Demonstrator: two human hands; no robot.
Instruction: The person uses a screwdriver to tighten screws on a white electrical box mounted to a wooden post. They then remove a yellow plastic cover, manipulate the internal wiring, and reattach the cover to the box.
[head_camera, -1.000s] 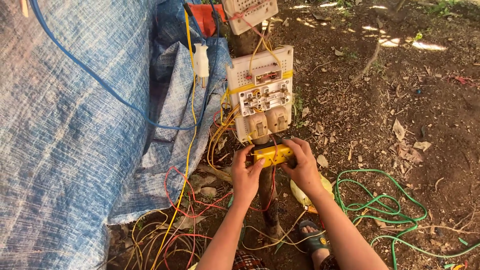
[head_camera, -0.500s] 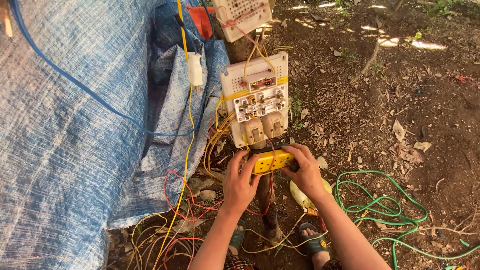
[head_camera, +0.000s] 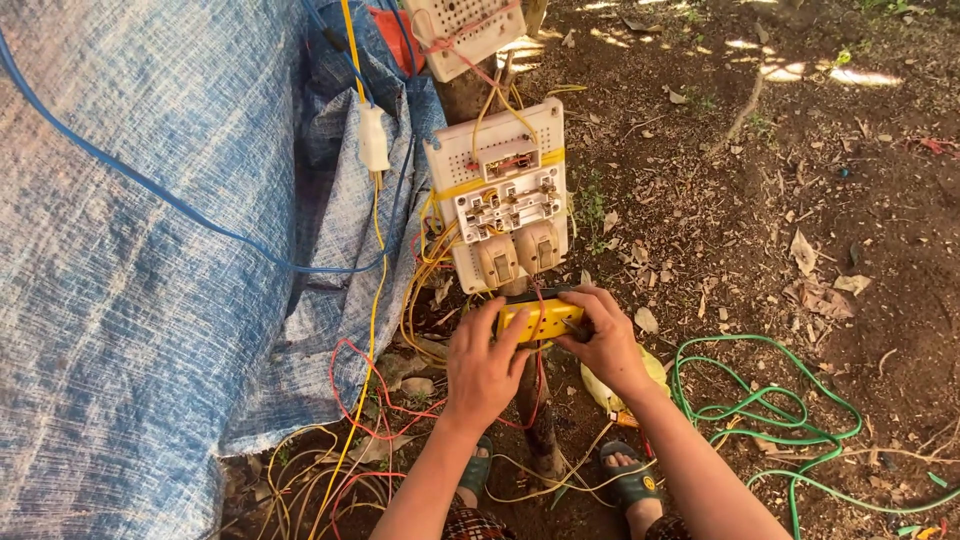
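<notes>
Both hands are up on a small yellow box (head_camera: 535, 318), and that box sits directly below the white switch board (head_camera: 500, 195) fixed to a post. The left hand (head_camera: 485, 365) grips the yellow box from its left end, fingers curled over the top edge and thumb underneath. The right hand (head_camera: 600, 340) closes on the right end, fingers bent around the front, pinching something small and dark against the box; what exactly it is cannot be made out. So neither hand is spread: both are clamped on the yellow box, one at each end.

Thin red wires (head_camera: 375, 395) and yellow wires (head_camera: 425, 290) spill out to the left of the switch board and loop down to the ground below it. A second perforated white board (head_camera: 465, 30) hangs above the switch board, tied with a pinkish cord. Left of the switch board, a blue tarpaulin (head_camera: 130, 300) covers a big mass, with a blue cable (head_camera: 150, 185) running across it and a white plug connector (head_camera: 374, 140) dangling on a yellow lead.

Right of and below the switch board, a coil of green cable (head_camera: 780, 420) lies on the bare, leaf-strewn soil (head_camera: 800, 200). Directly below the box, two feet in green sandals (head_camera: 625, 480) stand among the loose wires.
</notes>
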